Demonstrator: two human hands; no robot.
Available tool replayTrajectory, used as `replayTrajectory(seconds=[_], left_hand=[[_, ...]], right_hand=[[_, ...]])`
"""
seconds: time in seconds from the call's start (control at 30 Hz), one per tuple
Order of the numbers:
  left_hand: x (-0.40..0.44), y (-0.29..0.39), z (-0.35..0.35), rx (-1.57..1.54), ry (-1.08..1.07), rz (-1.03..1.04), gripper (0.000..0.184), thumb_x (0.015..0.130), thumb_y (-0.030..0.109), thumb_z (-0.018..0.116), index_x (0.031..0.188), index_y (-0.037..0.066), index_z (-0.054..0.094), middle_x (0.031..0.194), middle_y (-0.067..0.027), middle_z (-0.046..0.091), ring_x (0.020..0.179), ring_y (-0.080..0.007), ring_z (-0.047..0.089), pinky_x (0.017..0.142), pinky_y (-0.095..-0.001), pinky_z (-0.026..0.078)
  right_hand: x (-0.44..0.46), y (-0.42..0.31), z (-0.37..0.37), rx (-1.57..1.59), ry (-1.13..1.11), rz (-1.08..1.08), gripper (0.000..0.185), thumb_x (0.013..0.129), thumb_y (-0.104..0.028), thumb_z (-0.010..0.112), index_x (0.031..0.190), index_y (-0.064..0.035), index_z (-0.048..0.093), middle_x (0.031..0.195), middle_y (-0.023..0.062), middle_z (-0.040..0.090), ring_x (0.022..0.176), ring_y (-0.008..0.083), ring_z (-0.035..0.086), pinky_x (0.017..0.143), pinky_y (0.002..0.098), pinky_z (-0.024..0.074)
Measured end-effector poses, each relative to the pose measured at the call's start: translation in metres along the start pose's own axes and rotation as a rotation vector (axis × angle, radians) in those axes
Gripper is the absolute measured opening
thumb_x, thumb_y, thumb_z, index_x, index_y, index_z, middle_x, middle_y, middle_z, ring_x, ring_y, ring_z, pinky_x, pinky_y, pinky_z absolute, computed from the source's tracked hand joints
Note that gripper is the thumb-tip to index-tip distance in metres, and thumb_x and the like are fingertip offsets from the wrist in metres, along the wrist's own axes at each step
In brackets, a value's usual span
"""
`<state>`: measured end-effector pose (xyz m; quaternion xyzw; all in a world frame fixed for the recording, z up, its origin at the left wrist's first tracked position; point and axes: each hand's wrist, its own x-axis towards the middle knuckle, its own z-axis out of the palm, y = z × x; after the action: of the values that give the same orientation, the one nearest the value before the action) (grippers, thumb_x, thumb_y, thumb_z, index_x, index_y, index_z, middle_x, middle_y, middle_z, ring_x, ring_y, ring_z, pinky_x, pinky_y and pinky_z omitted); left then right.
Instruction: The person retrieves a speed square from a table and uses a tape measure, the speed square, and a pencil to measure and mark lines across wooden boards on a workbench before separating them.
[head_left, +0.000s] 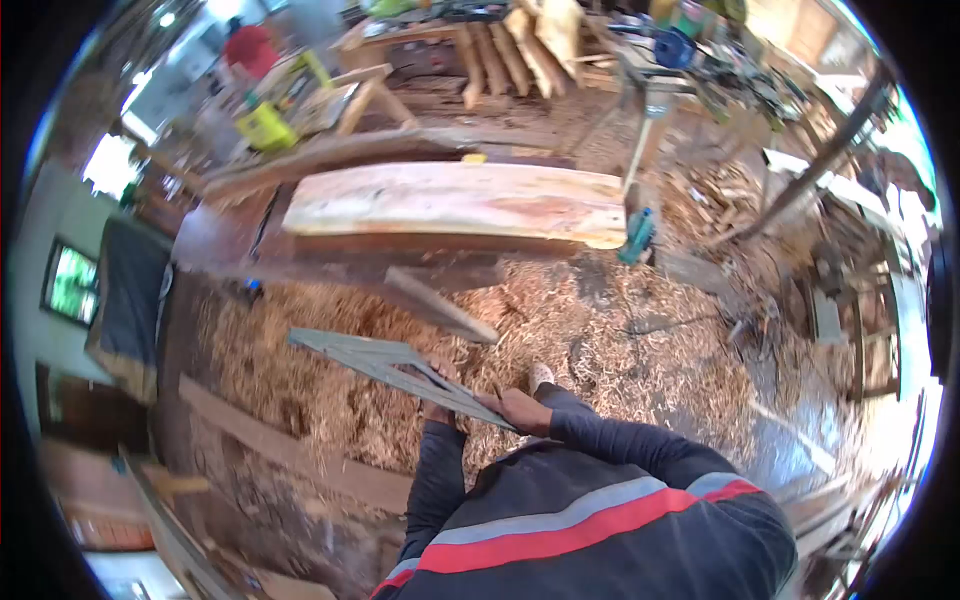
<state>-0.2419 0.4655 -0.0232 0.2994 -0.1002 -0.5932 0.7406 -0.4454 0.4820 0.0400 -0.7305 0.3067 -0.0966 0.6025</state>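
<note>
So I'm standing here watching, and the person's got this grey wooden frame (380, 371) held up at waist height, just in front of the body, above a floor buried in shavings (650, 385). The right hand (527, 411) is clamped around the near end. The left hand (434, 411) looks wrapped on the lower edge a bit further along, but it's partly hidden, so I can't tell exactly how the fingers sit.

My two cents: both hands are bunched toward one end, and the far end pokes way out to the left, so it'll probably feel tip-heavy. I'd slide the left hand further out for balance and keep the right one firm. Watch that far tip around the loose plank (440, 305) just ahead too, plus the big pale slab (455, 200) lying on the desk (225, 240) beyond. And mind your feet, honestly: those shavings could be slippery, and there's a long board (290, 450) on the floor to the left.
</note>
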Motion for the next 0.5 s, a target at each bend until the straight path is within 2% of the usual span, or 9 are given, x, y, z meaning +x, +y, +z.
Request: replayTrajectory(seconds=[0.07,0.13,0.17,0.2,0.27,0.3,0.37,0.43,0.5], left_hand=[[0.056,-0.001,0.034,0.129,0.006,0.025,0.047,0.098,0.051,0.050,0.122,0.011,0.057,0.075,-0.0054,0.060,0.059,-0.0186,0.060,0.050,-0.0336,0.054],[0.111,0.000,0.065,0.483,0.075,-0.198,0.048,0.099,0.040,0.055,0.132,0.005,0.051,0.103,-0.0077,0.063,0.087,-0.0161,0.063,0.068,-0.0310,0.055],[0.103,0.012,0.131,0.467,0.088,-0.064,0.048,0.099,0.037,0.056,0.133,0.003,0.050,0.113,-0.0083,0.063,0.097,-0.0152,0.062,0.077,-0.0300,0.054],[0.114,0.023,0.151,0.462,0.091,-0.083,0.048,0.099,0.037,0.056,0.133,0.003,0.050,0.113,-0.0083,0.063,0.097,-0.0152,0.062,0.077,-0.0300,0.054],[0.152,0.046,0.166,0.935,0.020,-0.106,0.046,0.099,0.036,0.055,0.128,0.000,0.055,0.117,-0.0077,0.062,0.105,-0.0183,0.061,0.085,-0.0326,0.052],[0.168,0.054,0.157,0.937,0.013,-0.130,0.046,0.099,0.036,0.055,0.128,0.000,0.055,0.117,-0.0077,0.062,0.105,-0.0183,0.061,0.085,-0.0326,0.052],[0.196,0.072,0.123,1.120,0.100,-0.075,0.044,0.099,0.033,0.054,0.125,-0.002,0.057,0.117,-0.0096,0.064,0.104,-0.0232,0.062,0.087,-0.0364,0.051],[0.260,0.090,0.052,1.287,0.086,-0.003,0.042,0.098,0.031,0.056,0.123,-0.002,0.059,0.114,-0.0104,0.064,0.101,-0.0208,0.063,0.083,-0.0347,0.051],[0.297,0.111,0.030,1.470,0.077,0.070,0.040,0.097,0.029,0.058,0.121,-0.002,0.060,0.110,-0.0113,0.065,0.098,-0.0185,0.064,0.078,-0.0330,0.052]], right_hand=[[0.019,-0.002,-0.042,-0.289,0.160,-0.041,0.038,0.104,-0.025,0.036,0.139,-0.0127,0.043,0.063,0.0187,0.050,0.057,0.0275,0.058,0.053,0.0420,0.0452],[0.032,0.004,-0.086,-0.286,0.315,-0.008,0.037,0.104,-0.023,0.036,0.139,-0.0131,0.044,0.065,0.0185,0.052,0.057,0.0294,0.057,0.052,0.0421,0.0458],[0.034,0.009,-0.103,-0.294,0.436,0.013,0.037,0.103,-0.021,0.037,0.138,-0.0135,0.045,0.067,0.0184,0.053,0.057,0.0312,0.057,0.051,0.0422,0.0463],[0.041,0.024,-0.121,-0.243,0.503,0.089,0.035,0.103,-0.023,0.038,0.135,-0.0121,0.048,0.065,0.0175,0.054,0.056,0.0308,0.058,0.051,0.0421,0.0468],[0.051,0.052,-0.160,-0.310,0.688,0.140,0.033,0.102,-0.027,0.041,0.127,-0.0079,0.054,0.063,0.0156,0.055,0.056,0.0305,0.058,0.050,0.0421,0.0476],[0.051,0.062,-0.177,-0.425,0.799,0.119,0.034,0.102,-0.029,0.043,0.121,-0.0052,0.056,0.063,0.0146,0.055,0.055,0.0307,0.059,0.051,0.0423,0.0479],[0.042,0.030,-0.220,0.029,0.892,0.523,0.051,0.101,-0.045,0.044,0.093,0.0003,0.066,0.080,0.0225,0.066,0.067,0.0389,0.064,0.063,0.0475,0.0494],[0.045,0.060,-0.239,-0.162,1.116,0.341,0.052,0.098,-0.049,0.049,0.092,-0.0002,0.066,0.077,0.0211,0.066,0.068,0.0387,0.064,0.063,0.0462,0.0489],[0.053,0.075,-0.252,-0.227,1.194,0.547,0.050,0.096,-0.049,0.054,0.094,-0.0004,0.066,0.076,0.0227,0.066,0.070,0.0402,0.065,0.064,0.0461,0.0480]])
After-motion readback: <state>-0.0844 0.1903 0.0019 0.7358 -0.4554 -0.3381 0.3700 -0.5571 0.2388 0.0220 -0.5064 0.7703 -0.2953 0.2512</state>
